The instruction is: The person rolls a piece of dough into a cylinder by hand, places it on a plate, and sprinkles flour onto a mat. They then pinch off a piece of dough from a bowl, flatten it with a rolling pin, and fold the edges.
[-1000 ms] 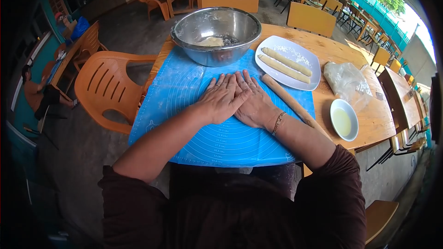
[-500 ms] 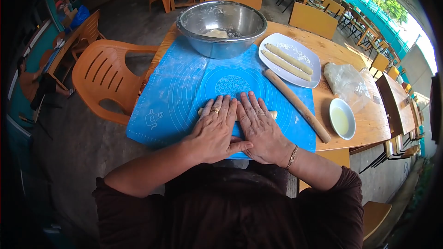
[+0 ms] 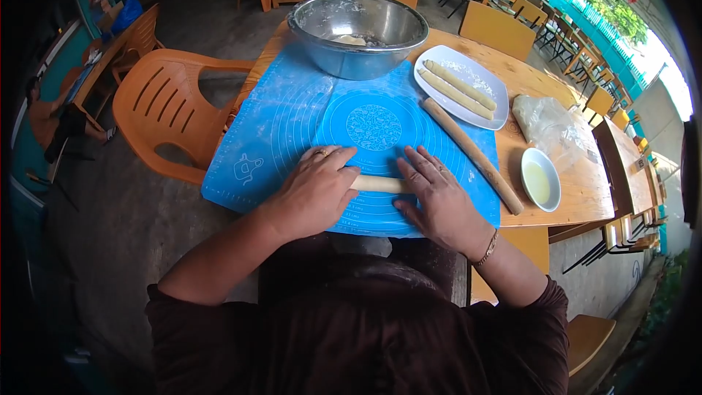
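A pale roll of dough (image 3: pixel 381 184) lies crosswise on the blue silicone mat (image 3: pixel 281 128), its middle showing between my hands. My left hand (image 3: pixel 316 186) rests over its left end, fingers slightly bent and not wrapped round it. Over the right end lies my right hand (image 3: pixel 441 201), palm down, with fingers spread and thumb apart. Both ends of the roll are hidden under the hands. A wooden rolling pin (image 3: pixel 474 157) sits aslant to the right of my right hand, touching neither hand.
A steel bowl (image 3: pixel 358 55) holding some dough stands at the back. Two dough strips (image 3: pixel 459 89) lie on a floured white plate (image 3: pixel 495 115). At right are a plastic bag (image 3: pixel 547 123) and a small bowl of pale liquid (image 3: pixel 540 184). An orange chair (image 3: pixel 172 106) stands left; a person sits farther off.
My hands have moved apart, from side by side to opposite ends of the dough roll, baring its middle. The view has shifted slightly.
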Demonstrator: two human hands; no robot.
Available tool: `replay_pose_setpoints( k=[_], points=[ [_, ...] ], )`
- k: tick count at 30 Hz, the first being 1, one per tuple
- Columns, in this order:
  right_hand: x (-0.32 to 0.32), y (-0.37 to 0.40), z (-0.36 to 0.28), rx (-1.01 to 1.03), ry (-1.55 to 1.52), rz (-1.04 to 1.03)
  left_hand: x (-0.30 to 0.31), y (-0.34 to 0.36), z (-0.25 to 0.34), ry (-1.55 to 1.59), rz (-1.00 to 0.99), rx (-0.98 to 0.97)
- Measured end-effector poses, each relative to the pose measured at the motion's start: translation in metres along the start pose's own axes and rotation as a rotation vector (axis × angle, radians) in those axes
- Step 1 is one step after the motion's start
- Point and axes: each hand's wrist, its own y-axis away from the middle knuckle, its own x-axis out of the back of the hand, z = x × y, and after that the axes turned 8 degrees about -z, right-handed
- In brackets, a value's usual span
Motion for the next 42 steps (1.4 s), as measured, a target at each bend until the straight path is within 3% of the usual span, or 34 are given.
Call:
replay_pose_setpoints(
  k=[3,5,6,10,12,14,17,18,20,24,26,28,30,32,35,42],
  points=[
    [0.003,-0.008,0.012,-0.031,-0.116,-0.164,0.006,-0.009,-0.013,0.088,-0.054,-0.062],
    [0.023,-0.02,0.01,-0.05,-0.176,-0.199,0.029,-0.02,-0.006,0.237,-0.282,0.092],
    [0.029,-0.027,0.012,-0.071,-0.234,-0.233,0.033,-0.026,-0.009,0.24,-0.288,0.093],
    [0.029,-0.063,0.04,-0.096,-0.159,0.01,0.036,-0.059,-0.036,0.146,-0.006,0.032],
    [0.017,-0.071,0.056,-0.086,-0.082,-0.031,0.016,-0.064,-0.052,0.076,0.094,-0.013],
    [0.012,-0.075,0.061,-0.077,-0.005,-0.071,-0.001,-0.065,-0.067,0.034,-0.109,0.04],
    [0.008,-0.084,0.063,-0.092,-0.062,-0.154,-0.001,-0.071,-0.065,0.147,-0.029,0.158],
    [0.006,-0.091,0.066,-0.092,-0.069,-0.069,0.01,-0.078,-0.059,0.149,-0.035,0.155],
    [-0.003,-0.103,0.071,-0.096,-0.082,0.009,0.04,-0.098,-0.041,0.459,-0.254,0.334],
    [-0.034,-0.12,0.074,-0.144,0.034,-0.215,0.003,-0.118,-0.044,0.52,-0.311,0.303],
    [-0.053,-0.114,0.071,-0.148,0.194,-0.179,-0.018,-0.117,-0.041,0.118,-0.393,0.347],
    [-0.048,-0.105,0.069,-0.131,0.21,-0.224,-0.021,-0.111,-0.04,0.108,-0.486,0.36],
    [-0.047,-0.093,0.063,-0.121,0.195,-0.26,-0.033,-0.092,-0.038,0.103,-0.359,0.262],
    [-0.045,-0.077,0.054,-0.095,0.211,-0.246,-0.031,-0.076,-0.027,0.074,-0.353,0.219],
    [-0.04,-0.047,0.036,0.013,0.186,-0.105,-0.027,-0.05,-0.005,-0.122,-0.317,0.125],
    [-0.015,0.002,-0.001,0.049,0.171,-0.165,-0.019,-0.003,0.026,-0.154,-0.19,-0.015]
  ],
)
